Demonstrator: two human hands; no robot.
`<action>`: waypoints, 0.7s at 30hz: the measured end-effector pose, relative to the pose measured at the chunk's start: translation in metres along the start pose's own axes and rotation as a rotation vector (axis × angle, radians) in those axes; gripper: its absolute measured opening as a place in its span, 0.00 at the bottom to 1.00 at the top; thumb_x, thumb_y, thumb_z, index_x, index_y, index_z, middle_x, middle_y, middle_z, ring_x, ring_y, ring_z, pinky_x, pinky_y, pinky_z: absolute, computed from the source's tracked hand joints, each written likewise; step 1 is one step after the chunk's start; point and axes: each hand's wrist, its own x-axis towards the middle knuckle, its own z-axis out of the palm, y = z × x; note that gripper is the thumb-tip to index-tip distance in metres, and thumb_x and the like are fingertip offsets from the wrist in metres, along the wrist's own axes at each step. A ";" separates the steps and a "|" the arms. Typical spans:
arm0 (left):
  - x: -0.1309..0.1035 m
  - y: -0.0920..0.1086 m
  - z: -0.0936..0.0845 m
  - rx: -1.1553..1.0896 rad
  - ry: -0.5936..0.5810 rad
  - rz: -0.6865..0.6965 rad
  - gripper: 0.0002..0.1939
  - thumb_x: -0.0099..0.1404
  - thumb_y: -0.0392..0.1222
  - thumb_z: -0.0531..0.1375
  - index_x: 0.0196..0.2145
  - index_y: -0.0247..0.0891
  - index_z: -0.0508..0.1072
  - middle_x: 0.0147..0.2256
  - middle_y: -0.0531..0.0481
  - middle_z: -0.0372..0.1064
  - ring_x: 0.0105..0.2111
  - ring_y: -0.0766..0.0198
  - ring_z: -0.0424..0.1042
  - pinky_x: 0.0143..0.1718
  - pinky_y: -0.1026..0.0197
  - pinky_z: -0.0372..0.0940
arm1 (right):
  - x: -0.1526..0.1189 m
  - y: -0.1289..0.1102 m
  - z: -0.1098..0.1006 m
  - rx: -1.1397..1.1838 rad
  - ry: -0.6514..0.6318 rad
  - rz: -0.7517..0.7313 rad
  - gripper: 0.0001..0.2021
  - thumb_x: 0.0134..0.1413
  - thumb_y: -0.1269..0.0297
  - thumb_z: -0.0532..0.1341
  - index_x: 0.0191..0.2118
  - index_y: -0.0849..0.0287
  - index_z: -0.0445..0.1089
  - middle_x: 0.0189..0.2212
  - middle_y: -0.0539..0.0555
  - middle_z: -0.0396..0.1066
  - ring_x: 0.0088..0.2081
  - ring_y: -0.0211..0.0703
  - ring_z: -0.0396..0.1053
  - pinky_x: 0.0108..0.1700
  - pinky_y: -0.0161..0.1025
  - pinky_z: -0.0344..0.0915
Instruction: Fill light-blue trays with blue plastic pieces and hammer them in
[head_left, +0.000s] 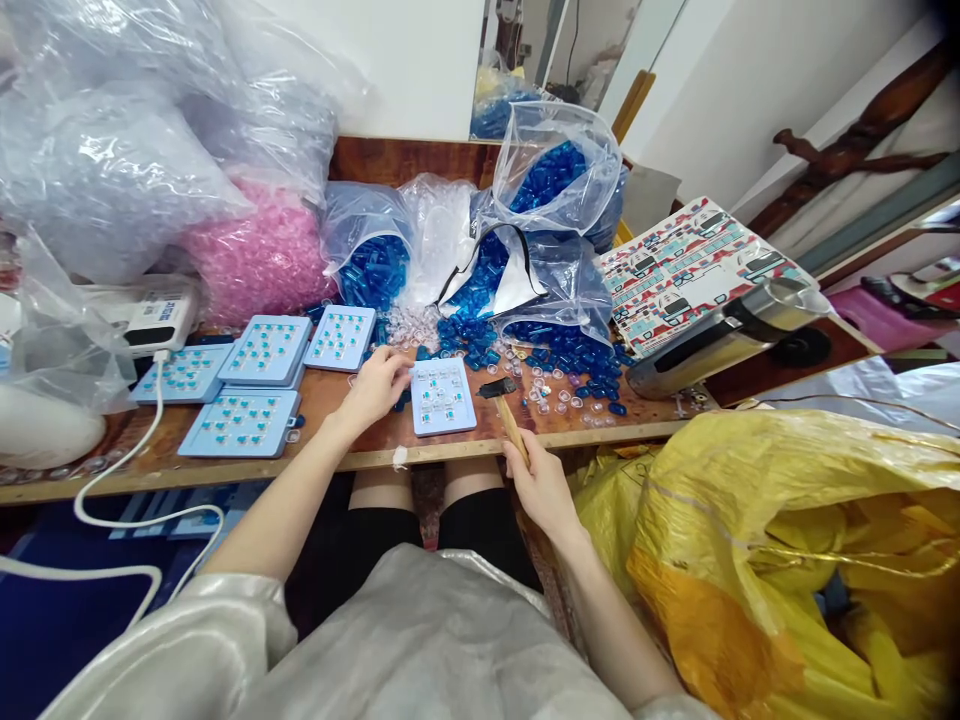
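My right hand (538, 480) is closed around the wooden handle of a small hammer (512, 425). Its dark head lies just right of a light-blue plastic panel (444, 422) at the table's front. Small clear and teal pieces sit in rows on that panel. At the panel's upper left corner is my left hand (377, 388), its fingers bent and drawn together; whatever they may hold is hidden. Behind the panel spreads a loose heap of dark-blue translucent plastic pieces (474, 335). Clear little caps (559, 392) are scattered to the right of the hammer head.
Several similar panels (238, 422) lie stacked at the left, beside a white power strip (161, 318) with a cable. Bags of blue pieces (371, 265) and pink pieces (259, 255) line the back. A steel flask (720, 340) stands tilted in view at right, above a yellow sack (697, 500).
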 end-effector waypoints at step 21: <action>-0.056 0.036 0.023 -0.087 0.035 -0.038 0.06 0.62 0.42 0.55 0.33 0.36 0.65 0.31 0.50 0.63 0.32 0.64 0.66 0.35 0.62 0.63 | -0.009 -0.025 0.008 -0.049 -0.035 -0.135 0.15 0.60 0.59 0.46 0.47 0.58 0.63 0.32 0.54 0.73 0.31 0.43 0.70 0.31 0.34 0.59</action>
